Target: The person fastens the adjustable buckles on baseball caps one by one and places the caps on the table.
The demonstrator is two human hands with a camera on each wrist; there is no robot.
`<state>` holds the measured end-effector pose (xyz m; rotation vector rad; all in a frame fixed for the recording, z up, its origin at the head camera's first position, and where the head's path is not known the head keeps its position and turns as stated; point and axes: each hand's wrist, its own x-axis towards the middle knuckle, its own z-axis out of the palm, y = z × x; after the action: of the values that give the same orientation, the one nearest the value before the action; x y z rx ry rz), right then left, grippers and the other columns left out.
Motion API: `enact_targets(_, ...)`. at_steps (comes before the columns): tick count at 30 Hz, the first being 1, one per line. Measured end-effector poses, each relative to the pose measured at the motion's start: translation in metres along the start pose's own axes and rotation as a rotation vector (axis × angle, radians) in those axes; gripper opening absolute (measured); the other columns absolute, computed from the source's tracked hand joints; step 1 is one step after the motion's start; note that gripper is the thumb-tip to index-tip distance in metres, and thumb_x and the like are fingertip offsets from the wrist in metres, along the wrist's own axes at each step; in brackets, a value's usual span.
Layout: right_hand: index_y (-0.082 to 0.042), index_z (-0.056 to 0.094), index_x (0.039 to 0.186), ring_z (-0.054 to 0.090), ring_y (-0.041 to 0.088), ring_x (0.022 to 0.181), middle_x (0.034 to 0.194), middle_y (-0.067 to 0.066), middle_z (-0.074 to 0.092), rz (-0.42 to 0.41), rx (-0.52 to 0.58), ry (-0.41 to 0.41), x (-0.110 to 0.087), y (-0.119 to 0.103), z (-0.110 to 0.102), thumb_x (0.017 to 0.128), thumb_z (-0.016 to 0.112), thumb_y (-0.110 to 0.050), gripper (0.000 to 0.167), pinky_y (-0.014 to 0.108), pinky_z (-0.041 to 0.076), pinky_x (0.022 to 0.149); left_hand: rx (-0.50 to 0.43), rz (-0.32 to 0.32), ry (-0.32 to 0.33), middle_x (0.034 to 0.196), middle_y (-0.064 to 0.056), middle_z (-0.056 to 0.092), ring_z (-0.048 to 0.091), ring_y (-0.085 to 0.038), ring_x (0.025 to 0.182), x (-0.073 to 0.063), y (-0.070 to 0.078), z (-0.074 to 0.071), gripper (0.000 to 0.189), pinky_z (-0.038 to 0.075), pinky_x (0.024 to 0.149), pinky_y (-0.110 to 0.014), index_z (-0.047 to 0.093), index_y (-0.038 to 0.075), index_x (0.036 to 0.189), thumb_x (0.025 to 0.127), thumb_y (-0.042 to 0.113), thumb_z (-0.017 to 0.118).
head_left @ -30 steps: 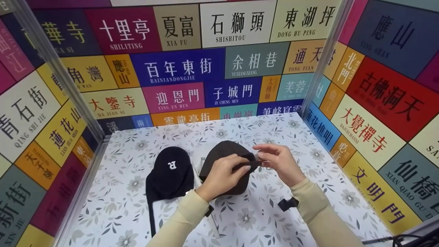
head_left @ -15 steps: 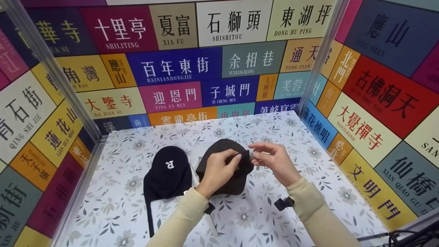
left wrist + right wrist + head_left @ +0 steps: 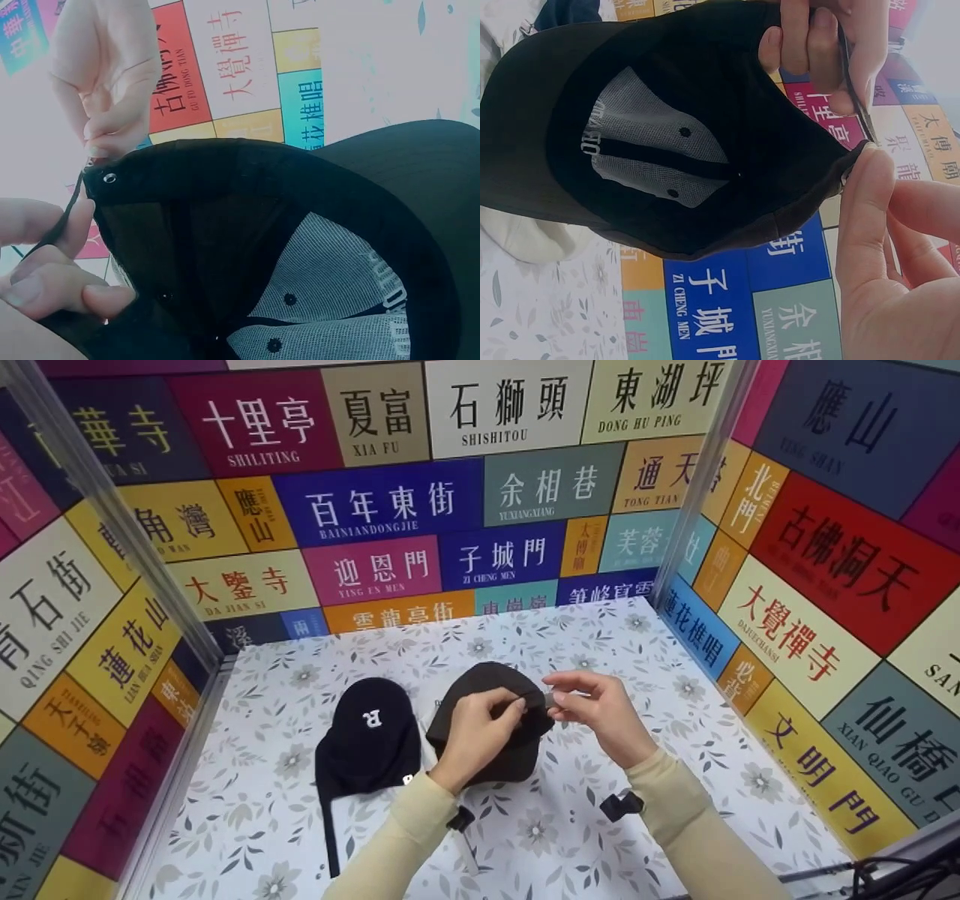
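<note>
Between both hands is a dark brown baseball cap point(image 3: 480, 681), its inside facing the wrist cameras. White mesh-like lining point(image 3: 319, 262) shows behind the front panels. My left hand point(image 3: 480, 731) grips the back edge on one side and pinches the thin adjusting strap point(image 3: 845, 64) between its fingers. On the other side, thumb and finger of my right hand point(image 3: 604, 716) pinch the end of the strap at the cap's back corner, where a small metal buckle point(image 3: 844, 178) partly shows. The right fingertips cover most of this fastening.
A navy cap point(image 3: 371, 742) with a white letter R lies to the left, its dark strap trailing toward me. Partly hidden under the held cap is a cream cap point(image 3: 536, 238). Patterned sign panels point(image 3: 382, 506) wall the flower-print table point(image 3: 532, 836) on three sides.
The back edge of the brown cap has turned up slightly between the hands, and the left fingers have drawn back a little from the right hand. The right hand keeps its pinch.
</note>
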<state>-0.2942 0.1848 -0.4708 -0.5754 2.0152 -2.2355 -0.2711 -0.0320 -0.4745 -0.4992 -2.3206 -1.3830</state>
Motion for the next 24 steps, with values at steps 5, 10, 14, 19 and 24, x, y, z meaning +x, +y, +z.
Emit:
enact_targets(5, 0.003, 0.069, 0.12, 0.07, 0.031, 0.082, 0.106, 0.027, 0.062, -0.013, 0.001, 0.007, -0.002, 0.001, 0.0, 0.092, 0.072, -0.008, 0.03, 0.043, 0.058, 0.08, 0.091, 0.024, 0.041, 0.072, 0.016, 0.066, 0.061, -0.007, 0.068, -0.001, 0.001, 0.002, 0.01, 0.049, 0.067, -0.028, 0.077, 0.02, 0.082, 0.09, 0.025, 0.074)
enact_targets(10, 0.008, 0.068, 0.115, 0.071, 0.032, 0.081, 0.108, 0.03, 0.062, -0.019, 0.017, 0.02, -0.004, 0.002, 0.003, 0.092, 0.072, -0.007, 0.027, 0.045, 0.058, 0.08, 0.159, 0.036, 0.08, 0.076, 0.016, 0.07, 0.064, -0.007, 0.069, -0.003, 0.002, 0.002, 0.012, 0.05, 0.064, -0.03, 0.078, 0.022, 0.08, 0.087, 0.032, 0.077)
enact_targets(14, 0.012, 0.066, 0.113, 0.071, 0.033, 0.081, 0.108, 0.036, 0.058, -0.016, 0.024, 0.023, -0.005, 0.004, 0.008, 0.092, 0.071, -0.003, 0.027, 0.044, 0.058, 0.079, 0.198, 0.041, 0.093, 0.077, 0.018, 0.072, 0.067, -0.007, 0.071, -0.006, 0.005, 0.001, 0.011, 0.052, 0.065, -0.03, 0.081, 0.024, 0.081, 0.084, 0.035, 0.08)
enact_targets(19, 0.012, 0.066, 0.112, 0.072, 0.037, 0.081, 0.106, 0.033, 0.059, -0.022, 0.014, 0.036, -0.008, 0.004, 0.015, 0.092, 0.069, 0.0, 0.024, 0.046, 0.058, 0.079, 0.209, 0.029, 0.098, 0.078, 0.018, 0.072, 0.068, -0.007, 0.071, -0.008, 0.009, 0.001, 0.007, 0.052, 0.064, -0.03, 0.082, 0.025, 0.082, 0.081, 0.032, 0.082)
enact_targets(24, 0.009, 0.068, 0.11, 0.071, 0.041, 0.086, 0.103, 0.032, 0.059, -0.007, 0.033, 0.02, -0.008, 0.005, 0.02, 0.093, 0.066, 0.004, 0.019, 0.047, 0.057, 0.08, 0.219, -0.008, 0.128, 0.074, 0.018, 0.071, 0.066, -0.008, 0.066, -0.009, 0.011, 0.001, 0.005, 0.05, 0.062, -0.031, 0.081, 0.024, 0.08, 0.079, 0.028, 0.08)
